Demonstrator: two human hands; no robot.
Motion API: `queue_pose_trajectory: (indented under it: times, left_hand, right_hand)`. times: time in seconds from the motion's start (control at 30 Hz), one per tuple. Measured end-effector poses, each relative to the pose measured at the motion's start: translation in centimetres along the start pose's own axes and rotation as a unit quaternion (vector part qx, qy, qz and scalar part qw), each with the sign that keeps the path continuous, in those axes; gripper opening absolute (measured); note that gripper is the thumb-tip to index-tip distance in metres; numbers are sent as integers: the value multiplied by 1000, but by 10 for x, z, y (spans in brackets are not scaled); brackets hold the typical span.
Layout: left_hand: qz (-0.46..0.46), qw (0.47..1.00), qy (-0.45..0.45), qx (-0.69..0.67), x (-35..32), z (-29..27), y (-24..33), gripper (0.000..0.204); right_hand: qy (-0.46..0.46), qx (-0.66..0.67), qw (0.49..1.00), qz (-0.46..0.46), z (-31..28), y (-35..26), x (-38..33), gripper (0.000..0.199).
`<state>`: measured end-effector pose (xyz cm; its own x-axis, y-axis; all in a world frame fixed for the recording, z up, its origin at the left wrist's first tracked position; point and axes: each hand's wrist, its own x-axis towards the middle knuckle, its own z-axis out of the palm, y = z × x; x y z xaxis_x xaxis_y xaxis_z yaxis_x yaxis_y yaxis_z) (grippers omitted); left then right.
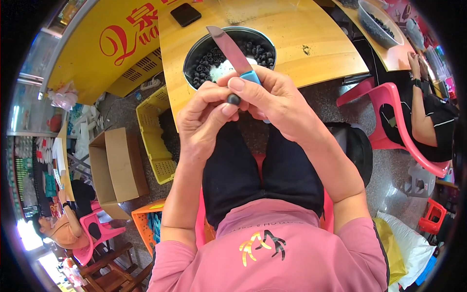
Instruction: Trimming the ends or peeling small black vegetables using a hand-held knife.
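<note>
Above my lap, my left hand [200,113] pinches a small dark round piece [233,99] between thumb and fingers; I cannot make out its exact kind. My right hand [277,96] grips the blue handle of a knife [230,50], its blade pointing up and away to the left. The right thumb rests close to the round piece, and the two hands touch. Just beyond them, on the table, stands a metal bowl [185,62] of many dark round pieces [204,61], some with holes. Something white in the bowl is partly hidden by the hands.
The wooden table [311,44] carries a black phone [186,15]. To the left are a yellow crate [154,138] and a cardboard box [119,168]. On the right a person sits on a pink chair [396,117], near another bowl [379,27] of dark pieces. Another person sits at far left.
</note>
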<state>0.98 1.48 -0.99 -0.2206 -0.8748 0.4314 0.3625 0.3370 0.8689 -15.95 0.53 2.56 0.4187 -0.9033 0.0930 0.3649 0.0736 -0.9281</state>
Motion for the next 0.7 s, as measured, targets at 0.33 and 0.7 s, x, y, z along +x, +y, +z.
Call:
queue_pose_trajectory:
  times: [0.33,0.7]
  left_hand:
    - [-120,920,192,321,-46,-111,41,28]
    - [-56,827,-158,537,87,-25,-10,19]
  right_hand:
    - [202,-107,969,-89,-72,-15,-4,27]
    - [182,-196,953,-146,-81,-14,-4,28]
